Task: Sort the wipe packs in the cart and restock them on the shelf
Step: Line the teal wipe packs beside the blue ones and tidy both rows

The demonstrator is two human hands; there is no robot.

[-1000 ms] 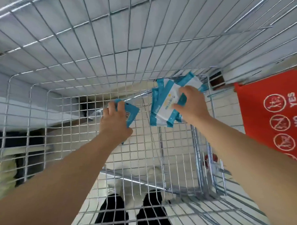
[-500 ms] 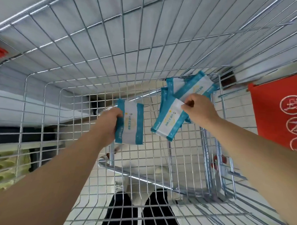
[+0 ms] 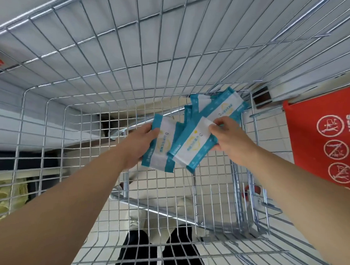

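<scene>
My left hand point(image 3: 141, 146) grips one wipe pack point(image 3: 159, 149) beside the loose fan of packs point(image 3: 210, 121) pinched in my right hand point(image 3: 228, 139), inside the cart point(image 3: 136, 85); merging them could let slick packs slide out.

One cart point(image 3: 126, 182), at least four packs point(image 3: 189, 150)

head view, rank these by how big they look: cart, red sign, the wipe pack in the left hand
1. cart, fills nearly the whole frame
2. red sign, though cut off at the right edge
3. wipe pack gripped by the left hand
</scene>
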